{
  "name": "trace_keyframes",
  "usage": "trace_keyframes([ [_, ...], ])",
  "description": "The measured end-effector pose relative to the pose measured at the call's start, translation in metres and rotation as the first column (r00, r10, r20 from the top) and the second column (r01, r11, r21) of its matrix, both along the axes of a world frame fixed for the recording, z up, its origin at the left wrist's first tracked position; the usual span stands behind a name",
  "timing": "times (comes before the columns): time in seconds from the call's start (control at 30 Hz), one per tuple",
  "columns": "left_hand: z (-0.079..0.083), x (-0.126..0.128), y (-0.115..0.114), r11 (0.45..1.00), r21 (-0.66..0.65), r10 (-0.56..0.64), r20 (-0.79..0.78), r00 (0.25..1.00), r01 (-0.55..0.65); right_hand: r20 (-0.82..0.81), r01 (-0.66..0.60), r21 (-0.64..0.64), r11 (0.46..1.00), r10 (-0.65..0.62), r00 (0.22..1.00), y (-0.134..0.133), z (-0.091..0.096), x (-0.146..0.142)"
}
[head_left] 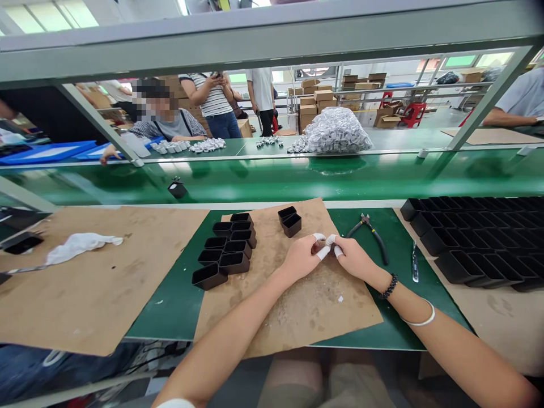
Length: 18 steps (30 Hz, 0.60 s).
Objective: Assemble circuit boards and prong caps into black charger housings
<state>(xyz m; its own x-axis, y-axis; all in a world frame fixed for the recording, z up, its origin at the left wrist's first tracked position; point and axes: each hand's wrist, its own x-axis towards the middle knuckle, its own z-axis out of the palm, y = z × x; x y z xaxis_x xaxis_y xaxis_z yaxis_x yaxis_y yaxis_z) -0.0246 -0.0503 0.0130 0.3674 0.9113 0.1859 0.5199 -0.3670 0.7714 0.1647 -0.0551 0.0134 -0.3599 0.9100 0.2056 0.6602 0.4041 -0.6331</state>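
My left hand and my right hand meet above the brown paper sheet, white covers on several fingertips. Both are closed, thumbs and fingers pinched together; whatever they hold is hidden between them. Just beyond my left hand sit two open black boxes. Two uneven rows of black boxes stand farther left, on the sheet's edge and the green tabletop. Right of my right hand lie cutting pliers with dark, yellow-marked handles. A small knife-like tool rests beside them.
Many black boxes fill the right side. A green conveyor belt crosses behind the table, carrying a small black box. Beyond it are a bag of small white parts and a seated person. A metal frame spans overhead.
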Motion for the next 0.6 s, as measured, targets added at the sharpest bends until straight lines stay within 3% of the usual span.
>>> trace_keyframes([
  [0.37, 0.0030, 0.0012, 0.0021, 0.999, -0.011, 0.038, -0.056, 0.998, -0.039, -0.007, 0.032, -0.038, 0.999, -0.032, 0.999, -0.0011, 0.0004, -0.0028],
  [0.6, 0.0013, -0.0003, 0.0031, 0.996, -0.048, 0.070, -0.048, 0.996, -0.073, -0.006, 0.071, 0.009, 0.997, -0.071, 0.997, -0.0033, 0.0035, -0.0057],
])
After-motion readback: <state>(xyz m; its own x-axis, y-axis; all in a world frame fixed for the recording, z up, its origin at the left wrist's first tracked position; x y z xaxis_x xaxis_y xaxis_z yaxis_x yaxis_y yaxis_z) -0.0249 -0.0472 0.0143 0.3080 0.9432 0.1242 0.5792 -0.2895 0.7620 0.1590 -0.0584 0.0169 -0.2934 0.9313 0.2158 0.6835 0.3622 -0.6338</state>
